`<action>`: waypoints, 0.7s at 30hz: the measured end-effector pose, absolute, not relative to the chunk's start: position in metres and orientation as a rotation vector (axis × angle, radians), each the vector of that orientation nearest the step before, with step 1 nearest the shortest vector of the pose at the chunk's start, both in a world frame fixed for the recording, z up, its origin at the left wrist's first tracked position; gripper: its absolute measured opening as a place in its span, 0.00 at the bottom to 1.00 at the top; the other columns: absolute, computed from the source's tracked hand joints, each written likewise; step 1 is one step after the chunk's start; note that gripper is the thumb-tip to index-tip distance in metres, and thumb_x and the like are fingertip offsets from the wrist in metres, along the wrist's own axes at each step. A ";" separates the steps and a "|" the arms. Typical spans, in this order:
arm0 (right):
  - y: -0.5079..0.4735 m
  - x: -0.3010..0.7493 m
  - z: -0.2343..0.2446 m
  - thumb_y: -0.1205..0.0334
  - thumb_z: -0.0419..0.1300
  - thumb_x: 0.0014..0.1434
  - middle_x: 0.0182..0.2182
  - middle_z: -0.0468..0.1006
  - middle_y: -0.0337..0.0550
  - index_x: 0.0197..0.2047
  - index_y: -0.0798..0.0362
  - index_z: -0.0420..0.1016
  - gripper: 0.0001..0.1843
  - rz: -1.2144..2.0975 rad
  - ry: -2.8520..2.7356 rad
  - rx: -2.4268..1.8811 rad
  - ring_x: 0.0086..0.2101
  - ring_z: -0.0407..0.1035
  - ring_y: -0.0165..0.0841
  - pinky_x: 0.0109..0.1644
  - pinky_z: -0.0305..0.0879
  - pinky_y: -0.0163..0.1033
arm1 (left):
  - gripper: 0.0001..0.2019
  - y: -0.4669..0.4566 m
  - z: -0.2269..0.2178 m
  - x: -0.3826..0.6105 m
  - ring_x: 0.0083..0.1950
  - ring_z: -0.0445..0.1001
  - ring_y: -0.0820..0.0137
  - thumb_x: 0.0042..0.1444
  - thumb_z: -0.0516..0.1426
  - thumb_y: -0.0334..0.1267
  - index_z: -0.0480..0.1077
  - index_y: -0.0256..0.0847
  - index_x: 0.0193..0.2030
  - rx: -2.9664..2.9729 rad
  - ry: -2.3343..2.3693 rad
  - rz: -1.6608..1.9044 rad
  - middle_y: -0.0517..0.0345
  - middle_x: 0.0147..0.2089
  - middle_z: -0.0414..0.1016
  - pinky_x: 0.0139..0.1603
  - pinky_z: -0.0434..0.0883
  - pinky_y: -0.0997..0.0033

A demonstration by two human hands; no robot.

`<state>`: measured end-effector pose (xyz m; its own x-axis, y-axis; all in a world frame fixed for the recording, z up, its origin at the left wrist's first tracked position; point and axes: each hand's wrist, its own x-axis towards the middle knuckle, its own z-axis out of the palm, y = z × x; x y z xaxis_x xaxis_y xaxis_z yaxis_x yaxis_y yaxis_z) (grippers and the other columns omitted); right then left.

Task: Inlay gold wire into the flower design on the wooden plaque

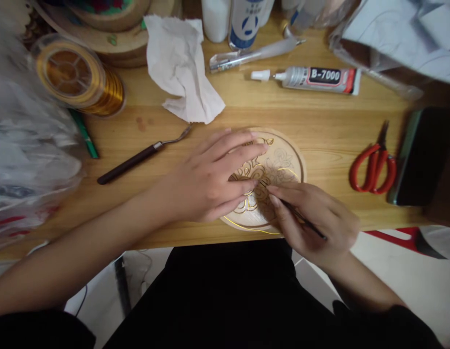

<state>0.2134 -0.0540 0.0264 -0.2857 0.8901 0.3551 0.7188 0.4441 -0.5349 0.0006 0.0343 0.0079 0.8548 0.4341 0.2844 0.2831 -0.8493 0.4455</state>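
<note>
A round wooden plate (299,160) lies near the table's front edge, bearing a pencilled flower drawing partly outlined in gold wire. My left hand (214,179) rests across its left side with the fingers spread, covering part of the pattern. From the right, my right hand (315,220) grips slim dark tweezers (305,220), their tips at the gold outline close to my left fingertips. A loose end of gold wire (288,170) curves over the drawing. Another length of wire runs along the plate's lower rim.
Beyond the plate are a crumpled tissue (181,68), a pen (252,55) and a B-7000 glue tube (319,80). Red-handled pliers (373,167) and a phone (417,155) lie right. Leftward are a dark-handled spatula tool (132,162) and a gold wire spool (79,77).
</note>
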 end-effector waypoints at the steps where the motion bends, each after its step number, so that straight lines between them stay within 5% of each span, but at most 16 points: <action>1: -0.056 0.211 0.026 0.75 0.66 0.55 0.35 0.83 0.47 0.44 0.58 0.76 0.12 0.326 -2.076 -1.358 0.37 0.79 0.31 0.44 0.78 0.34 | 0.11 0.035 0.008 0.001 0.70 0.62 0.51 0.66 0.54 0.39 0.77 0.39 0.45 2.631 0.516 0.544 0.49 0.65 0.67 0.70 0.62 0.45; 7: -0.067 0.198 0.023 0.77 0.65 0.54 0.36 0.84 0.52 0.44 0.60 0.77 0.13 0.251 -1.977 -1.438 0.39 0.80 0.35 0.46 0.78 0.36 | 0.11 0.033 0.003 0.000 0.72 0.58 0.50 0.64 0.55 0.35 0.78 0.34 0.45 2.550 0.468 0.611 0.38 0.65 0.67 0.70 0.61 0.42; 21: -0.076 0.187 0.017 0.76 0.64 0.56 0.39 0.84 0.45 0.46 0.53 0.77 0.15 0.285 -1.767 -1.505 0.39 0.79 0.34 0.45 0.79 0.40 | 0.12 0.034 0.001 0.000 0.69 0.62 0.50 0.63 0.55 0.35 0.79 0.37 0.47 2.620 0.452 0.637 0.39 0.63 0.69 0.66 0.64 0.39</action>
